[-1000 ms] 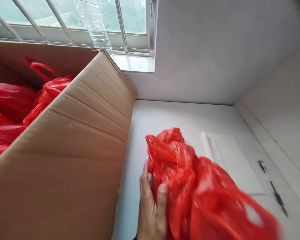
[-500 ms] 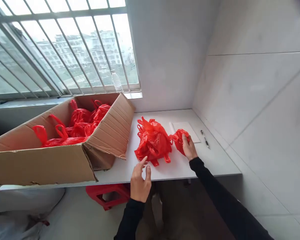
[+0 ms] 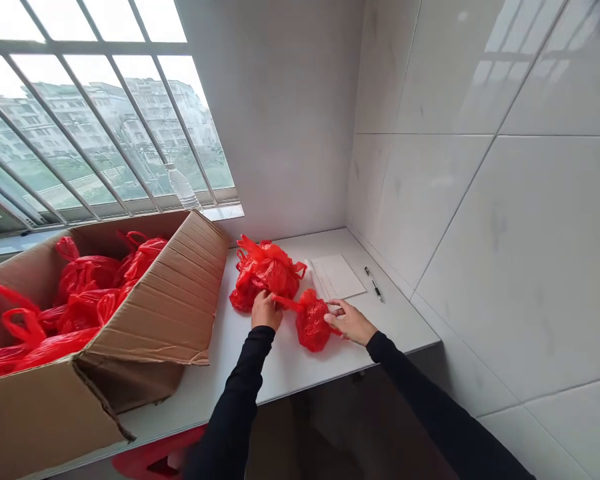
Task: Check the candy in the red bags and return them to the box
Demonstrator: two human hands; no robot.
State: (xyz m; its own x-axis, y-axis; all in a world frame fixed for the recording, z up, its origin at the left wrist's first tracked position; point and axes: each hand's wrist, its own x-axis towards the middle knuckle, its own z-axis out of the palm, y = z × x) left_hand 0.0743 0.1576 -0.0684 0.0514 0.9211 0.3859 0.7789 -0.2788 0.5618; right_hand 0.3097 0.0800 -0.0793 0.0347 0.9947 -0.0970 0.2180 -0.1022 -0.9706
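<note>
Where one held before, both hands (image 3: 267,311) (image 3: 351,322) now touch the small bag (image 3: 313,328).

Bag contents and lettering unverified.
Small red bag (image 3: 313,327) between the hands: contents hidden. Paper pad (image 3: 337,277) beyond right hand (image 3: 331,313): print too small to read. Cardboard box (image 3: 40,420) left of left hand (image 3: 267,312): far end cut off from view.

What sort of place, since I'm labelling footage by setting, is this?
Probably a makeshift indoor workspace: a white table by a barred window, bearing a cardboard box of red plastic bags.
</note>
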